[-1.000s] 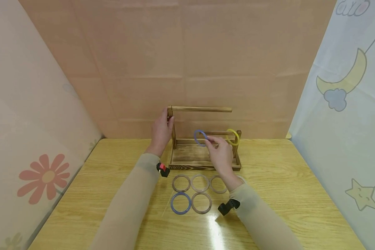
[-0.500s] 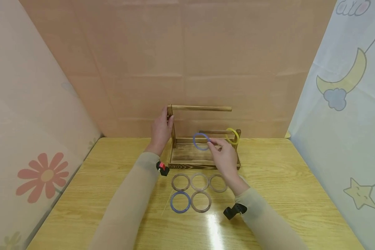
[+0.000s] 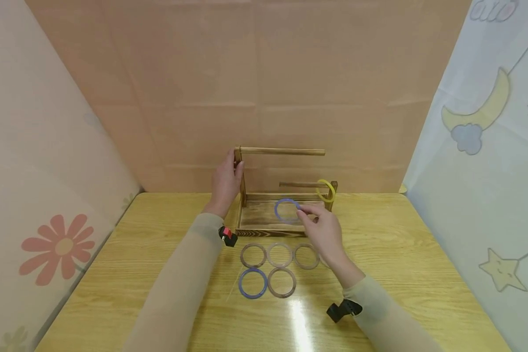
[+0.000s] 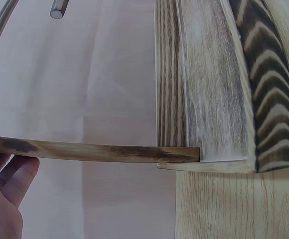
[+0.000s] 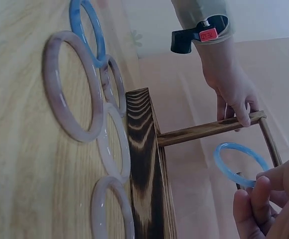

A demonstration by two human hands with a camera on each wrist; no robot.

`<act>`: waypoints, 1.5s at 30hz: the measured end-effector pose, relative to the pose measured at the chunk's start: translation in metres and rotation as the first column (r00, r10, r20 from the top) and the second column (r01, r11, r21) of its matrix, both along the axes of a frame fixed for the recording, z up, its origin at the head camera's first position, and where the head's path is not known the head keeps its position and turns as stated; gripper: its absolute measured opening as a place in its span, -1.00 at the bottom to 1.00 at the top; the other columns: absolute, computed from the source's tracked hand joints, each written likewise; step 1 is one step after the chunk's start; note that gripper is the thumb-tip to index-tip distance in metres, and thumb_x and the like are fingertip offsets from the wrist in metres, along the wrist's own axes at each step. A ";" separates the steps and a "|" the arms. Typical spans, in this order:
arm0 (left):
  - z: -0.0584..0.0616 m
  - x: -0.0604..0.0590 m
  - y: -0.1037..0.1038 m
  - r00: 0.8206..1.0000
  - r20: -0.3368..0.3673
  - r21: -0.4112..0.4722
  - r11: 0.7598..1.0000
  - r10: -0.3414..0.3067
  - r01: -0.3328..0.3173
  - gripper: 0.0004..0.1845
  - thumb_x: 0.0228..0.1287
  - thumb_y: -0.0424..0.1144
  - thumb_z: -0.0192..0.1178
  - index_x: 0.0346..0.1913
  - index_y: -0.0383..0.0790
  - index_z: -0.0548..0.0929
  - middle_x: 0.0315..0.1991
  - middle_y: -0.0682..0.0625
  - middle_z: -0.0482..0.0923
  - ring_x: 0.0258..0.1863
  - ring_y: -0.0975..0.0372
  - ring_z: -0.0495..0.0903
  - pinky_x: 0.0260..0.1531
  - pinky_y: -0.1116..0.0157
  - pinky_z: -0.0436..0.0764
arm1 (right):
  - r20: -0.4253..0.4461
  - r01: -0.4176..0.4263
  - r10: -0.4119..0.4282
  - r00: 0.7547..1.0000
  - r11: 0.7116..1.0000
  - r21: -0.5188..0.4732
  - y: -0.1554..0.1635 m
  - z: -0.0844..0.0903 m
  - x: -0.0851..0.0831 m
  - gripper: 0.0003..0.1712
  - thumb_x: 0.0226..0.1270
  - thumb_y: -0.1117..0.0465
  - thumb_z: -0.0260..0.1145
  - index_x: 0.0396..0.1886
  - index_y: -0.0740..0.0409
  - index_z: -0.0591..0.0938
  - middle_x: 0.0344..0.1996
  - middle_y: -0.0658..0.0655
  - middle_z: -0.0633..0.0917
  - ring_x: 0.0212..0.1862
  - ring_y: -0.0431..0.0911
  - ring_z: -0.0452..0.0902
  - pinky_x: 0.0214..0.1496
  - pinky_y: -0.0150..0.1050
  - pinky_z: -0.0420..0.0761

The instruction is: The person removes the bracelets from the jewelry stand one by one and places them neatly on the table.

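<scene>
Head view first, going from left to right: our left hand (image 3: pixel 226 183) wraps around the tall post of the wooden rack (image 3: pixel 264 226) and holds it steady. On the table (image 3: pixel 422 254) in front of the rack lie 5 loose rings (image 3: pixel 279 269), 1 blue and 4 pale. Our right hand (image 3: pixel 325 232) pinches a blue ring (image 3: pixel 287 209) by its right edge with thumb and fingertips, and the ring hangs in the air just over the rack's floor, near the free tip of the low rod (image 3: pixel 299 185). A yellow ring (image 3: pixel 327 190) hangs on that rod. We think the blue ring is light, hard and smooth, so it could slip or crack. A pinch on the rim looks best.
</scene>
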State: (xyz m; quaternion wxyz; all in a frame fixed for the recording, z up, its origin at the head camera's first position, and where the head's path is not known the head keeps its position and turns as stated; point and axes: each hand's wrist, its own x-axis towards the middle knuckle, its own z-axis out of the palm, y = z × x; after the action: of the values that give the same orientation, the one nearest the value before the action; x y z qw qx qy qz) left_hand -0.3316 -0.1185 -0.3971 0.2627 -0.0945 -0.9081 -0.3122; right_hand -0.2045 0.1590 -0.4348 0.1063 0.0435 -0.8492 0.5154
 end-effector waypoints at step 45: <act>0.000 0.003 0.002 1.000 -0.020 -0.012 1.000 0.009 -0.009 -0.68 0.74 -0.22 0.20 0.33 -0.29 0.47 -0.11 -0.28 0.73 -0.17 -0.21 0.78 -0.17 -0.20 0.70 | 0.267 -0.127 0.077 0.961 0.976 0.177 0.067 -0.021 0.065 -0.72 0.62 0.11 0.44 0.15 0.13 0.84 -0.20 0.03 0.83 -0.65 -0.16 0.35 -0.63 -0.27 0.36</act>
State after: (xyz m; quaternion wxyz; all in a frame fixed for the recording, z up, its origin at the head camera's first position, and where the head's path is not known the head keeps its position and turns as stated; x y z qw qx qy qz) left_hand -0.3289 -0.1165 -0.3973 0.2725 -0.0952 -0.9077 -0.3047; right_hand -0.1397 0.2260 -0.4559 -0.0368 0.0300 -0.8982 0.4371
